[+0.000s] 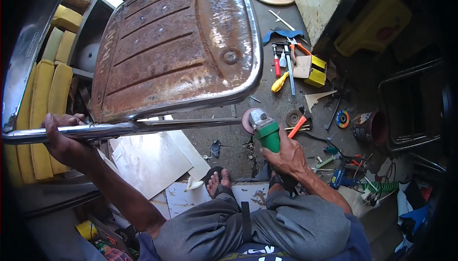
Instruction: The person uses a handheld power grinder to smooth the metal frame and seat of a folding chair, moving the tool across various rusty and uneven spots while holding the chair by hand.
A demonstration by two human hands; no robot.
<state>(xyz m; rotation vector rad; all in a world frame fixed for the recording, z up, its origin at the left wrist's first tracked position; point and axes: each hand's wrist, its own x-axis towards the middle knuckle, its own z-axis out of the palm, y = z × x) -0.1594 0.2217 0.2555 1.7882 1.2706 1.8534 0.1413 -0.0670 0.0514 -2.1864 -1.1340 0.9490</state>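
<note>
Head view showed a seated person working on a rusty chair seat (pixel 181 46) tipped up before them. Left hand (pixel 62 137) was closed around its chrome tube (pixel 143 128). Right hand (pixel 286 156) gripped a green grinder (pixel 265 130), its disc at the tube's end. Rust covered nearly the whole seat, so most cleaning seemingly remained. Tools (pixel 286 65) lay scattered on the floor beyond.
</note>
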